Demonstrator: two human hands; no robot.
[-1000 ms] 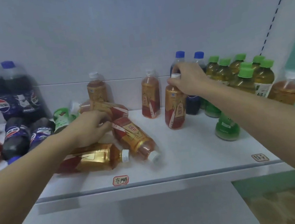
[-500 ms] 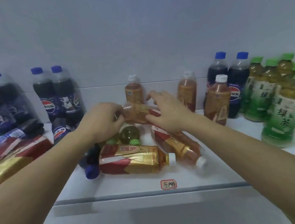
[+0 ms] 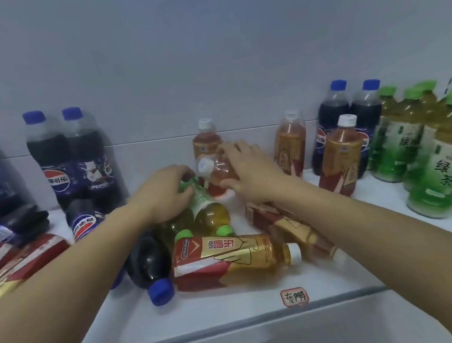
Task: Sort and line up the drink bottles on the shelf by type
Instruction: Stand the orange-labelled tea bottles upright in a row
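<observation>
On the white shelf (image 3: 223, 309) a heap of bottles lies on its side. My right hand (image 3: 247, 173) grips an amber white-capped drink bottle (image 3: 214, 169) and holds it tilted above the heap. My left hand (image 3: 165, 192) curls over the top of a lying green tea bottle (image 3: 210, 215). In front lie another amber bottle (image 3: 229, 261) with a red and gold label and a dark cola bottle (image 3: 148, 264) with a blue cap. Upright amber bottles (image 3: 340, 155) stand behind and to the right.
Upright cola bottles (image 3: 72, 166) stand at the back left, two more cola bottles (image 3: 334, 119) at the back right. Green tea bottles (image 3: 429, 165) crowd the right end. More lying bottles (image 3: 9, 261) sit at the far left. A red-edged price tag (image 3: 294, 296) marks the shelf's front edge.
My right hand left the upright amber bottle at the right, came to the heap and lifted an amber bottle. My left hand shifted onto the green tea bottle. The view turned left.
</observation>
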